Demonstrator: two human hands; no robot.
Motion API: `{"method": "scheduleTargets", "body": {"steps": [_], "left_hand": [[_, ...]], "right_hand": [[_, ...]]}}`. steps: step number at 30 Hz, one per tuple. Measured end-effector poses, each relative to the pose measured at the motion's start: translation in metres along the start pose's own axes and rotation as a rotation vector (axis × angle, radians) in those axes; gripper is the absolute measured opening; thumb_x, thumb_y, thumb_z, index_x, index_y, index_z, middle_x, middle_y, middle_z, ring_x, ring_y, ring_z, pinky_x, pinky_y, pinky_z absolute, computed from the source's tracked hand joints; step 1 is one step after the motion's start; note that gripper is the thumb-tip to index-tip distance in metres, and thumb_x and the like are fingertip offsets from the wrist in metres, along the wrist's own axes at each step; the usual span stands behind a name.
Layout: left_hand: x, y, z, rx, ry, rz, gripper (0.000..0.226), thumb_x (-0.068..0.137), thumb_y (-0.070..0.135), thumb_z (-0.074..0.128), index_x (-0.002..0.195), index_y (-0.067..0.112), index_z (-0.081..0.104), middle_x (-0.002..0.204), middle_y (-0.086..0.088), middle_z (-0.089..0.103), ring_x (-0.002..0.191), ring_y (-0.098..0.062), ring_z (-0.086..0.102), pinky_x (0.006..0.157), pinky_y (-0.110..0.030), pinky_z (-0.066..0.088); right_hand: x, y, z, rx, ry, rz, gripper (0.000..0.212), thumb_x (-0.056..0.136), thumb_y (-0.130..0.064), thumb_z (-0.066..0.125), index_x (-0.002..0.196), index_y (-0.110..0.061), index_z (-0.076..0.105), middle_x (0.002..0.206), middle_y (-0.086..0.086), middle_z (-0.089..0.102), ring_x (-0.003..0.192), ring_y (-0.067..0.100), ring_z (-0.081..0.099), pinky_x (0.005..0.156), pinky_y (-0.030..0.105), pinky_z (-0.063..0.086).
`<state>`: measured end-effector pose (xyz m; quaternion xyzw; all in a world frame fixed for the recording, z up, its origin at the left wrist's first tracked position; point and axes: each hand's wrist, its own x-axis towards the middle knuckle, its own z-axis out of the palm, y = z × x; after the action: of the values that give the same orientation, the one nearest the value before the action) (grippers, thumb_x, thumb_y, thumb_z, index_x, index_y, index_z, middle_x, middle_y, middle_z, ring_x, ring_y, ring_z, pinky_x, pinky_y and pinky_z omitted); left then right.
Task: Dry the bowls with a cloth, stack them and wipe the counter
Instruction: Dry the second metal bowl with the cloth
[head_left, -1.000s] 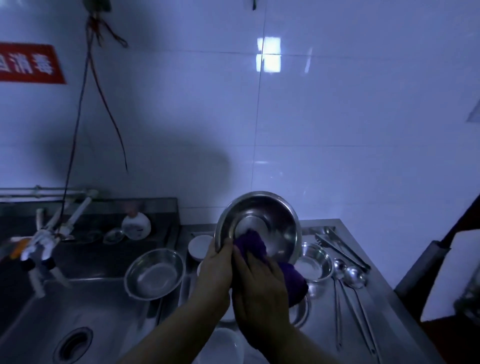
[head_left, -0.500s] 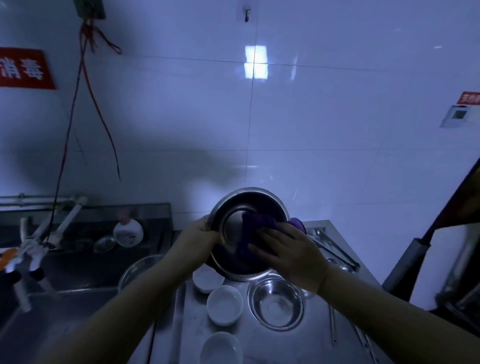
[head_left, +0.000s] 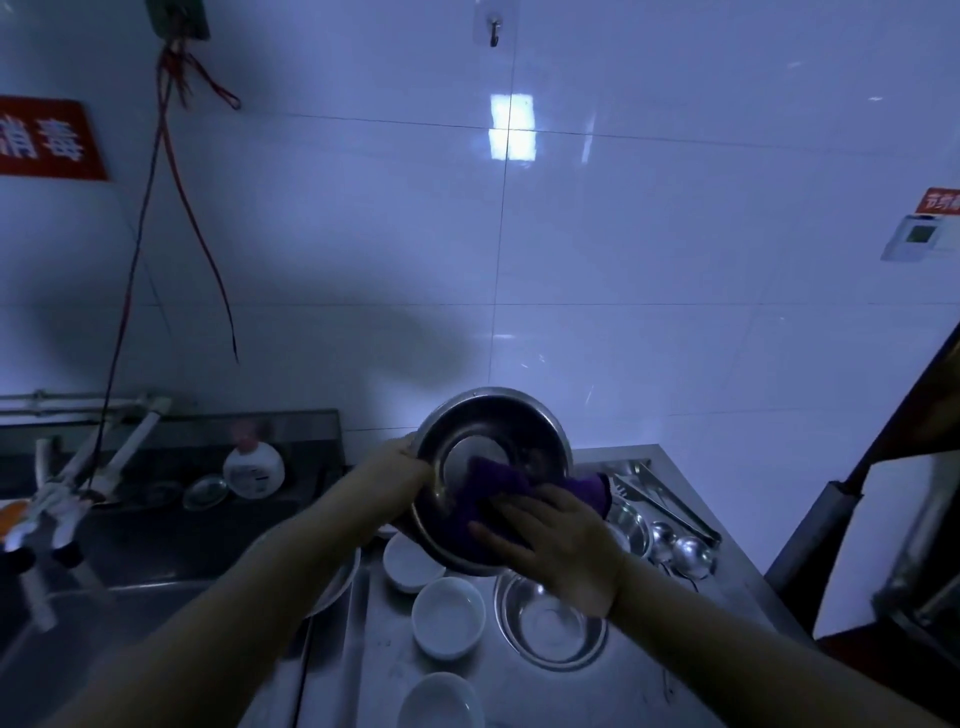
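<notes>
While the left hand (head_left: 400, 480) grips the rim of the steel bowl (head_left: 493, 478), held tilted above the counter (head_left: 670, 670), right hand (head_left: 558, 540) presses the purple cloth (head_left: 493, 493) inside it, fingers mostly straight. White bowls (head_left: 448, 617) below, another steel bowl (head_left: 553, 626) beside them, ladles (head_left: 680, 553) far right

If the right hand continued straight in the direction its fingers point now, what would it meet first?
The right hand points up-left into the purple cloth it presses, then the round steel bowl; behind that probably the left hand, though depth is unclear.
</notes>
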<state>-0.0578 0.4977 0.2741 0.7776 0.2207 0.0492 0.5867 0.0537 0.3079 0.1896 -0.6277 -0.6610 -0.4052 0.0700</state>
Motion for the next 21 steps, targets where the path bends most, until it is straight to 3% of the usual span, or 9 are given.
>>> {"method": "scheduleTargets", "body": {"steps": [3, 6, 9, 11, 14, 17, 19, 21], "left_hand": [[0.001, 0.006, -0.006, -0.055, 0.047, 0.031, 0.019, 0.08, -0.002, 0.053, 0.072, 0.012, 0.063, 0.049, -0.004, 0.064, 0.047, -0.019, 0.064, 0.043, -0.024, 0.048], [-0.007, 0.0, 0.018, -0.202, 0.271, 0.18, 0.015, 0.078, 0.003, 0.06, 0.084, 0.016, 0.064, 0.061, 0.001, 0.069, 0.052, -0.01, 0.066, 0.043, -0.018, 0.048], [-0.016, -0.011, 0.048, -0.329, 0.324, 0.162, 0.019, 0.079, 0.002, 0.061, 0.097, 0.008, 0.061, 0.07, -0.009, 0.068, 0.057, -0.017, 0.067, 0.044, -0.02, 0.049], [-0.017, -0.016, 0.05, -0.364, 0.345, 0.15, 0.017, 0.084, 0.001, 0.054, 0.098, 0.008, 0.06, 0.069, -0.01, 0.067, 0.057, -0.022, 0.066, 0.043, -0.022, 0.048], [-0.02, -0.016, 0.04, -0.27, 0.281, 0.199, 0.016, 0.084, 0.0, 0.051, 0.085, 0.011, 0.063, 0.054, -0.004, 0.064, 0.047, -0.02, 0.062, 0.04, -0.024, 0.045], [-0.02, -0.007, 0.02, -0.059, 0.178, 0.211, 0.031, 0.074, -0.002, 0.051, 0.061, 0.024, 0.063, 0.046, -0.001, 0.059, 0.039, -0.015, 0.056, 0.038, -0.023, 0.043], [-0.018, 0.002, 0.005, 0.122, 0.046, 0.21, 0.022, 0.064, 0.006, 0.054, 0.059, 0.024, 0.063, 0.053, -0.006, 0.062, 0.047, -0.019, 0.059, 0.045, -0.025, 0.047], [-0.016, 0.008, -0.004, 0.139, -0.009, 0.191, 0.013, 0.065, 0.01, 0.056, 0.065, 0.02, 0.064, 0.058, -0.011, 0.063, 0.051, -0.023, 0.059, 0.05, -0.03, 0.047]], "right_hand": [[0.01, 0.018, -0.009, -0.023, 0.032, -0.037, 0.028, 0.082, -0.008, 0.066, 0.108, -0.018, 0.073, 0.098, 0.01, 0.073, 0.084, 0.021, 0.069, 0.07, 0.032, 0.053], [0.026, 0.009, -0.01, -0.104, 0.141, 0.08, 0.024, 0.083, -0.008, 0.068, 0.105, -0.016, 0.074, 0.088, 0.01, 0.073, 0.074, 0.021, 0.069, 0.062, 0.032, 0.053], [0.036, -0.017, -0.005, -0.067, 0.215, 0.278, 0.024, 0.095, -0.017, 0.054, 0.111, -0.012, 0.072, 0.082, 0.008, 0.071, 0.07, 0.02, 0.066, 0.063, 0.033, 0.052], [0.035, -0.028, -0.002, -0.035, 0.203, 0.315, 0.027, 0.096, -0.018, 0.052, 0.114, -0.012, 0.07, 0.085, 0.008, 0.072, 0.073, 0.019, 0.067, 0.066, 0.032, 0.054], [0.022, -0.022, -0.002, -0.057, 0.197, 0.2, 0.026, 0.092, -0.011, 0.057, 0.114, -0.013, 0.07, 0.09, 0.01, 0.073, 0.078, 0.02, 0.069, 0.069, 0.031, 0.054], [0.005, 0.0, -0.008, -0.057, 0.156, -0.023, 0.036, 0.084, -0.006, 0.067, 0.119, -0.015, 0.061, 0.095, 0.01, 0.073, 0.084, 0.021, 0.069, 0.069, 0.032, 0.054], [-0.001, 0.017, -0.014, -0.03, 0.083, -0.171, 0.035, 0.084, -0.006, 0.066, 0.118, -0.015, 0.059, 0.099, 0.009, 0.072, 0.086, 0.022, 0.069, 0.07, 0.033, 0.053], [0.0, 0.028, -0.018, -0.015, 0.058, -0.22, 0.03, 0.085, -0.006, 0.066, 0.113, -0.015, 0.065, 0.098, 0.008, 0.072, 0.086, 0.022, 0.068, 0.069, 0.033, 0.052]]}}
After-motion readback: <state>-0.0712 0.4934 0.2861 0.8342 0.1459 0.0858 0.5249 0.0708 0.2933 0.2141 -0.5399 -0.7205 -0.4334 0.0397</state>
